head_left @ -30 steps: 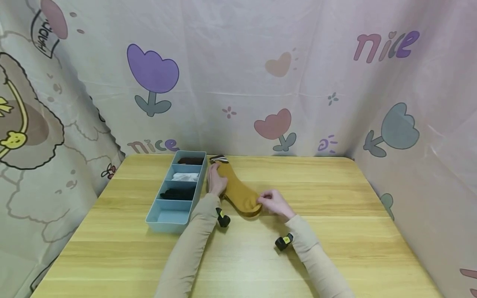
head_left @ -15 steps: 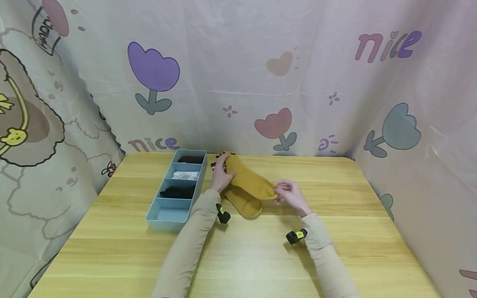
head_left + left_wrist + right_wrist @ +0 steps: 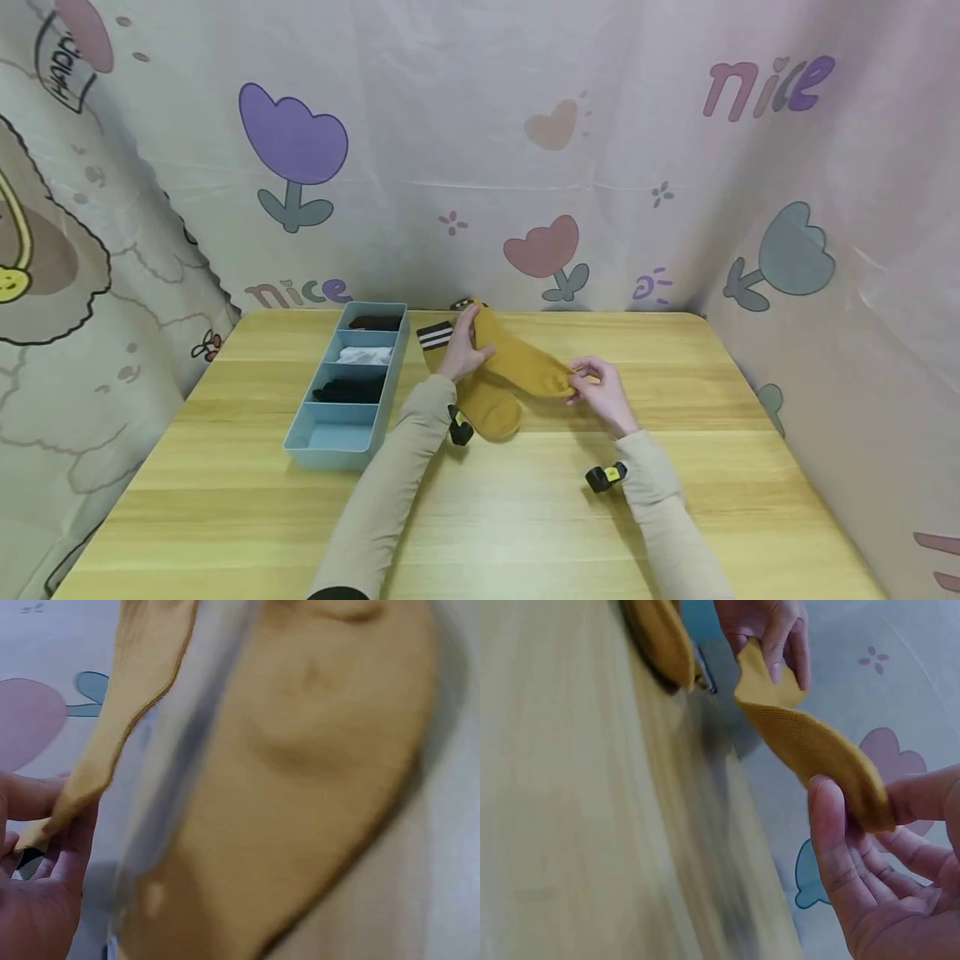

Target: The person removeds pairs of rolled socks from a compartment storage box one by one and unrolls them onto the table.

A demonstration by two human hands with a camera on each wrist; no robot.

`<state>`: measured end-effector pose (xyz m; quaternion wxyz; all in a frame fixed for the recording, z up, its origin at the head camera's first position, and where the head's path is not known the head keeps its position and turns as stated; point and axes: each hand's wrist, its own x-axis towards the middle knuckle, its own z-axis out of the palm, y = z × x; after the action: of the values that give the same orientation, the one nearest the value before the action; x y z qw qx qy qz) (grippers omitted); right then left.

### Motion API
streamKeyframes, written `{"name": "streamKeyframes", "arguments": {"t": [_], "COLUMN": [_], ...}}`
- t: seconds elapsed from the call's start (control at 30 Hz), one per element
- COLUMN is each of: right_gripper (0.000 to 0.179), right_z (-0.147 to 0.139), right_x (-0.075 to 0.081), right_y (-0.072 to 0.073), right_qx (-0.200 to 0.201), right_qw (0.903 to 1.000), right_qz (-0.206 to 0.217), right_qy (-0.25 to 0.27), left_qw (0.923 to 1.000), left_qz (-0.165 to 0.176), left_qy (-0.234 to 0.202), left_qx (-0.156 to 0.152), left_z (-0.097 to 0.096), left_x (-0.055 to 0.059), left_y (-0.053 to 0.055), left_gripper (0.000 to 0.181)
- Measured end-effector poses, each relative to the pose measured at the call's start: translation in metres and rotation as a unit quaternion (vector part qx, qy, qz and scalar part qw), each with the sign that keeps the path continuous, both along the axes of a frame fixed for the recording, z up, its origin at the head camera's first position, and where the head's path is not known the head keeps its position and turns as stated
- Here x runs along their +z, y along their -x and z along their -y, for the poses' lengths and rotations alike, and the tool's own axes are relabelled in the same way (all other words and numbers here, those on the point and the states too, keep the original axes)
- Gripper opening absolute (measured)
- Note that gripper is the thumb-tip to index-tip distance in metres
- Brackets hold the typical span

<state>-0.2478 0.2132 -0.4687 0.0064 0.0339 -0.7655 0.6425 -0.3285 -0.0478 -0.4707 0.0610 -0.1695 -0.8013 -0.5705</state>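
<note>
Between both hands a mustard-yellow sock [image 3: 528,364] is held up off the table. My left hand [image 3: 463,354] grips it near its dark cuff, at the far side. The toe end is pinched between the thumb and fingers of my right hand [image 3: 603,396], as the right wrist view also shows with the sock [image 3: 810,742] slightly twisted. A second mustard sock [image 3: 491,414] lies flat on the table beneath, its dark, white-striped cuff showing left of my left hand. In the left wrist view this lower sock [image 3: 322,765] fills the middle.
Left of the socks stands a light blue divided box [image 3: 337,458]. Its compartments hold a dark brown item [image 3: 376,322], a white item [image 3: 365,356] and a black item [image 3: 349,391]; the nearest one shows its bare bottom. A patterned curtain [image 3: 420,150] hangs behind the wooden table [image 3: 510,517].
The upper sock has come off the lower one. Its toe has moved right and away in my right hand, and my left hand has shifted slightly right with the cuff end.
</note>
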Motion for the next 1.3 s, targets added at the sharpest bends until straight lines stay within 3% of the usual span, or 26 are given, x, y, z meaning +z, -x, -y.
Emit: {"name": "streamKeyframes", "arguments": {"t": [0.17, 0.43, 0.6, 0.7, 0.8, 0.87, 0.97, 1.03, 1.2, 1.3], "right_gripper": [0.029, 0.027, 0.028, 0.029, 0.03, 0.029, 0.026, 0.022, 0.018, 0.019], "right_z": [-0.001, -0.003, -0.003, -0.002, 0.001, 0.004, 0.01, 0.013, 0.017, 0.018], "right_x": [-0.007, -0.015, -0.019, -0.019, -0.016, -0.014, -0.011, -0.011, -0.017, -0.021], "right_y": [0.001, -0.001, -0.001, -0.003, -0.005, -0.007, -0.008, -0.008, -0.007, -0.008], "right_qx": [0.01, -0.001, -0.008, -0.026, -0.052, -0.053, -0.027, -0.001, 0.053, 0.072], "right_qw": [0.999, 0.9979, 0.9933, 0.9823, 0.9694, 0.9639, 0.9617, 0.9618, 0.9562, 0.9499], "right_qz": [0.022, 0.005, -0.007, -0.037, -0.082, -0.118, -0.146, -0.146, -0.108, -0.093], "right_qy": [-0.037, -0.065, -0.115, -0.182, -0.225, -0.233, -0.231, -0.232, -0.267, -0.29], "left_qw": [0.9971, 0.9896, 0.9827, 0.9768, 0.9685, 0.9622, 0.9482, 0.939, 0.9223, 0.9161], "left_qz": [0.037, 0.032, 0.068, 0.082, 0.066, 0.045, 0.01, 0.004, 0.035, 0.051], "left_qy": [0.066, 0.139, 0.171, 0.188, 0.218, 0.246, 0.305, 0.338, 0.384, 0.398], "left_qx": [-0.004, -0.017, 0.021, 0.061, 0.1, 0.109, 0.09, 0.065, 0.019, 0.004], "left_z": [-0.001, -0.001, -0.006, -0.011, -0.013, -0.014, -0.014, -0.013, -0.011, -0.008], "left_x": [-0.008, -0.017, -0.017, -0.015, -0.014, -0.013, -0.012, -0.012, -0.013, -0.015], "left_y": [-0.002, -0.005, -0.007, -0.01, -0.014, -0.016, -0.016, -0.016, -0.019, -0.02], "left_gripper": [0.086, 0.088, 0.09, 0.088, 0.081, 0.072, 0.055, 0.048, 0.047, 0.051]}}
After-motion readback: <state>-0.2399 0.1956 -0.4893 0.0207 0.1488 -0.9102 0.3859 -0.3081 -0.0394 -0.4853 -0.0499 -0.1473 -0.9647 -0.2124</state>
